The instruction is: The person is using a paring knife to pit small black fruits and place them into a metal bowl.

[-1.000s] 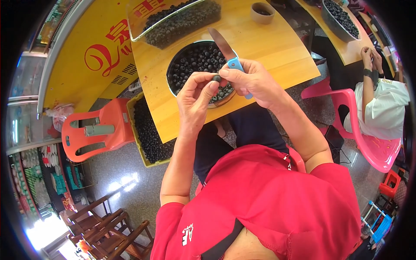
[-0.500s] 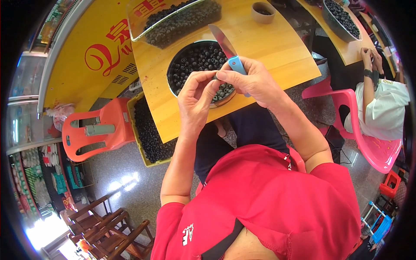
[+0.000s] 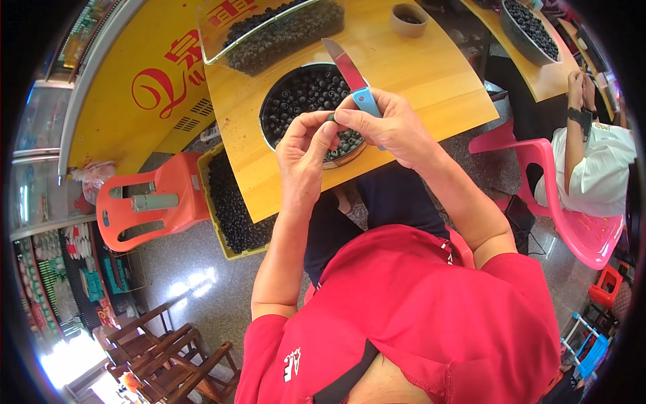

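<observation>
Over a round bowl, my two hands meet at the fingertips. A small dark round piece, mostly hidden, is pinched there by my left hand; its exact kind cannot be made out. My right hand is closed round the light blue handle of a knife, and its thumb touches the same piece. The blade points up and away to the left, clear of the piece. Inside the bowl lie many dark round pieces with ringed ends, and paler greenish ones at the near side.
A clear tub of dark pieces and a small cup stand on the wooden table. Beside it are a yellow crate and an orange stool. At right, another person sits on a pink chair.
My hands have shifted very slightly, still pinching the small piece over the bowl. The knife stays in my right hand. The other person's hands have moved a little.
</observation>
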Motion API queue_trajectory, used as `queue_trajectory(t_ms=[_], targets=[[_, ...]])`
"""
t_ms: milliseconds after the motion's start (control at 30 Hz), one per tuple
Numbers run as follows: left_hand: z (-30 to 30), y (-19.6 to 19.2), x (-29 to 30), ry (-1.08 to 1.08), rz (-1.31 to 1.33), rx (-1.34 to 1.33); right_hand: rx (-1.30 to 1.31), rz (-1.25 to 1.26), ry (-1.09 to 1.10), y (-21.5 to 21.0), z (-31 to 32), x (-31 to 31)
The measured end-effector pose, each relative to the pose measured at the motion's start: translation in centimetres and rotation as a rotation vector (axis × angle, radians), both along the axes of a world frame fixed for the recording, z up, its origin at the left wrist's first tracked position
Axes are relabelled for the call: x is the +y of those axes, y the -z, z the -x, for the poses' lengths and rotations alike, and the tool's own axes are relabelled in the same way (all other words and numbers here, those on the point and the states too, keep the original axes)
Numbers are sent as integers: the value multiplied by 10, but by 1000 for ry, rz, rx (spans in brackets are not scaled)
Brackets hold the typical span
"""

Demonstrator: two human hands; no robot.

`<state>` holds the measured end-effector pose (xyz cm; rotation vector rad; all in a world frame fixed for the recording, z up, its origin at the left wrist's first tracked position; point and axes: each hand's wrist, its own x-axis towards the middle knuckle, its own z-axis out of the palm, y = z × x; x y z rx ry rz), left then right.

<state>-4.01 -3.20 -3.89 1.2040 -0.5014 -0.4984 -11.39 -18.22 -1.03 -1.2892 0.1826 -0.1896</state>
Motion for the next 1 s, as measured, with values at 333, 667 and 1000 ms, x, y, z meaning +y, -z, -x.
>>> queue_trajectory(t_ms=[333,667,1000], targets=[[-1,3,1,29,66,99,50,-46,1,2,0,-1],[-5,6,-1,-6,251,234,-347,1013,271,15,2,7],[-2,4,-1,6,267,207,-323,1175,326,16,1,7]])
